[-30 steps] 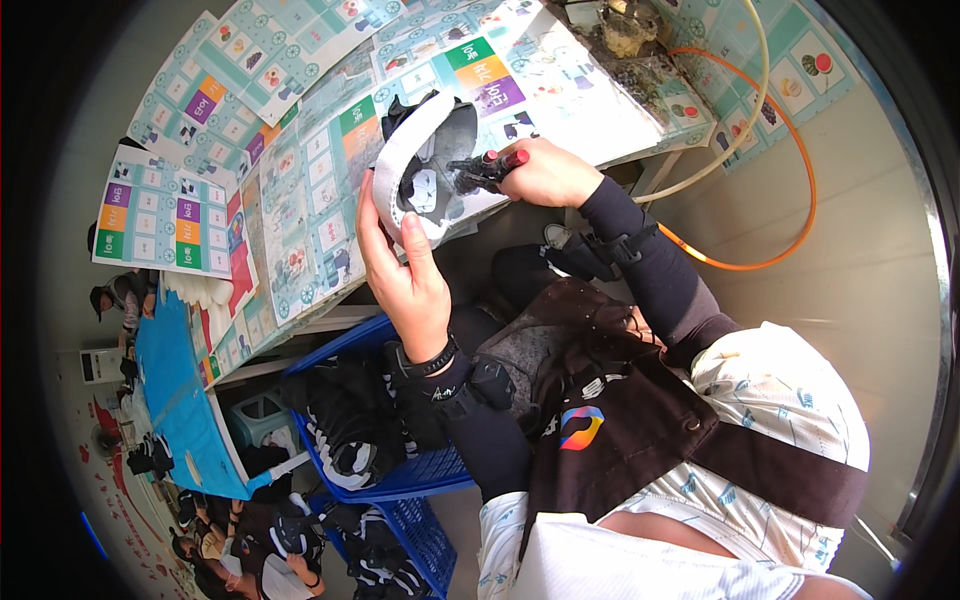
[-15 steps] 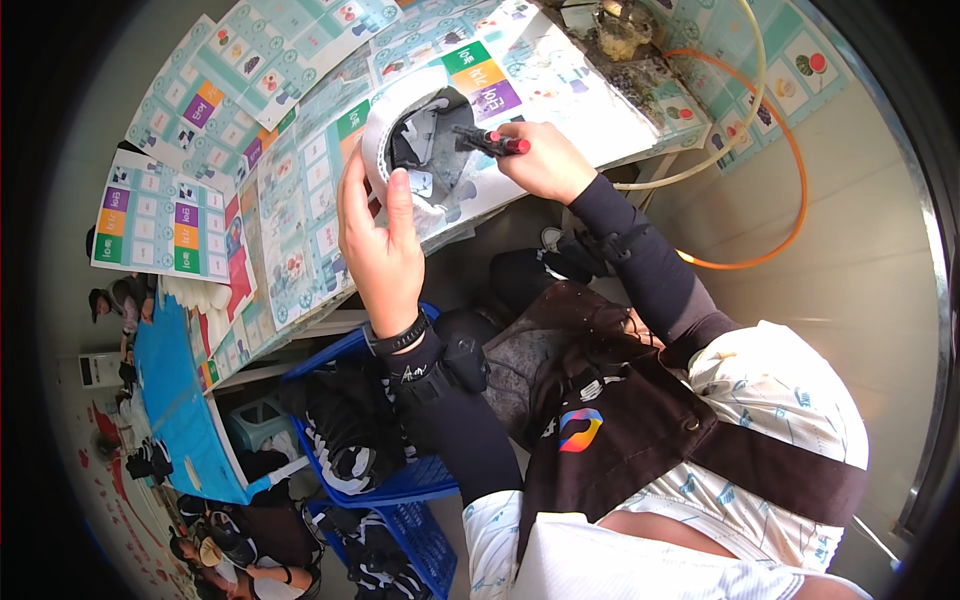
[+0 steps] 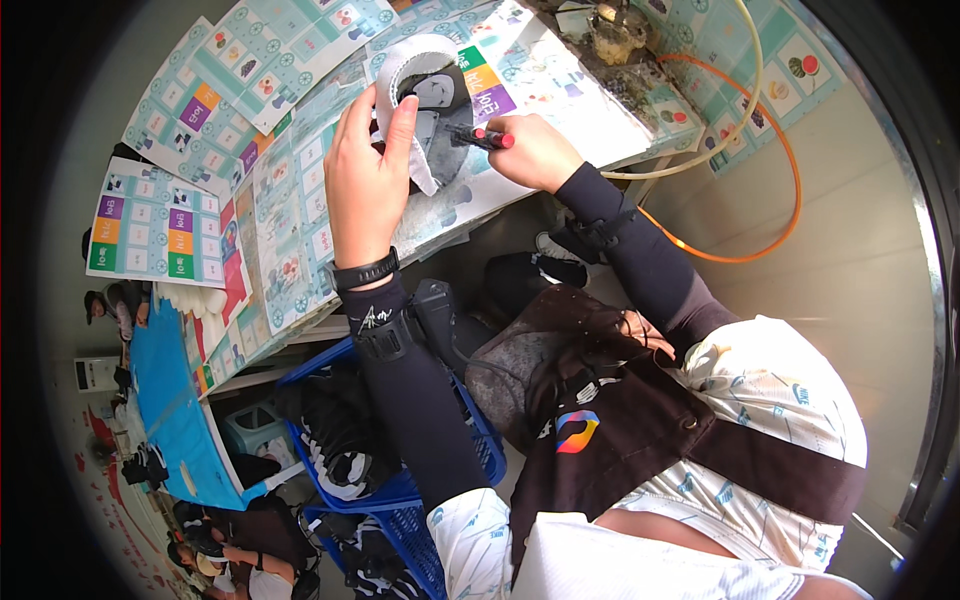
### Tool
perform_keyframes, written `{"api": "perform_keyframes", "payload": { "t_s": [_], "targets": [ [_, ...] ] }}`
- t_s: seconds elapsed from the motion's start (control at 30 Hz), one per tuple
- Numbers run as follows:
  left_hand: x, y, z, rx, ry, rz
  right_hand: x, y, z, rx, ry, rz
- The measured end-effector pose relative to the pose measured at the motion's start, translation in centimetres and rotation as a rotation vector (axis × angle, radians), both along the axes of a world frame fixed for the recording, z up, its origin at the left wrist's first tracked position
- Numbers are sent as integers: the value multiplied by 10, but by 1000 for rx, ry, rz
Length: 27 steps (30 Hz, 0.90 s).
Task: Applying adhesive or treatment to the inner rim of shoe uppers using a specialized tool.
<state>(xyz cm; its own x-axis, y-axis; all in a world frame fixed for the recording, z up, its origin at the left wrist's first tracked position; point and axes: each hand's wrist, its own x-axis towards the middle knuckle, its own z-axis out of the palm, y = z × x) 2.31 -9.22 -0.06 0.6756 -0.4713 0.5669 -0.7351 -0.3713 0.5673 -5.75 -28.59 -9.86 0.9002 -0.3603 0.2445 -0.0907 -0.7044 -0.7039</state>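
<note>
My left hand is closed round the near left side of a grey and white shoe upper, its thumb laid over the edge. The upper is held tilted above the table, its hollow grey inner side facing up. In my right hand is a dark brush with a red end. Its dark bristles meet or nearly meet the right edge of the upper; I cannot tell whether they touch.
Printed sheets cover the worktable. A crusted pot stands at the far right, near an orange hose. Below the table, a blue basket holds black and white shoe parts. Other people sit at the far left.
My left hand has tilted and turned the shoe upper, raising it slightly away from me. My right hand with the brush has shifted a little left.
</note>
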Motion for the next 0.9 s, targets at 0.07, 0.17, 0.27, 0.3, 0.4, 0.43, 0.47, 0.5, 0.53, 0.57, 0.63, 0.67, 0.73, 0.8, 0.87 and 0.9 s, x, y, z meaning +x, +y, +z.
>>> {"api": "perform_keyframes", "payload": {
  "t_s": [0.07, 0.17, 0.27, 0.3, 0.4, 0.43, 0.47, 0.5, 0.53, 0.57, 0.63, 0.67, 0.73, 0.8, 0.87, 0.9],
  "targets": [
    [2, -3, 6, 26, 13, -29, 1, -2, -1, 9, 25, 33],
    [13, -7, 6, 29, -55, -34, 2, 0, 1, -19, -22, -46],
    [10, -12, 12, 30, -38, -56, 5, -6, -2, -23, -36, -51],
    [12, -12, 11, 26, -66, -54, 5, -5, -2, -14, -16, -6],
    [16, -12, 9, 42, -82, -26, 7, -4, -2, -15, 2, 24],
    [16, -13, 9, 42, -81, -26, 6, -5, -2, -23, -1, 7],
    [15, -14, 9, 37, -49, -45, 6, -6, -2, -23, 0, 7],
    [14, -13, 10, 32, -19, -62, 6, -5, -1, -17, -14, -22],
    [16, -13, 8, 32, -19, -61, 6, -5, -1, -11, -27, -51],
    [20, -12, 4, 31, -53, -53, 6, -5, -1, -11, -27, -49],
    [22, -11, 3, 30, -87, -48, 6, -4, -1, -9, -44, -59],
    [23, -10, 2, 22, -59, -57, 6, -5, -1, -9, -44, -60],
    [22, -9, 1, 15, -30, -65, 8, -4, -3, -13, 0, 8],
    [20, -8, 2, 23, -68, -48, 8, -4, -4, -8, 10, 20],
    [14, -9, 6, 11, -11, -71, 8, -5, -5, -4, 20, 32],
    [11, -9, 9, -1, 46, -92, 9, -5, -5, -14, -6, -3]
  ]
}}
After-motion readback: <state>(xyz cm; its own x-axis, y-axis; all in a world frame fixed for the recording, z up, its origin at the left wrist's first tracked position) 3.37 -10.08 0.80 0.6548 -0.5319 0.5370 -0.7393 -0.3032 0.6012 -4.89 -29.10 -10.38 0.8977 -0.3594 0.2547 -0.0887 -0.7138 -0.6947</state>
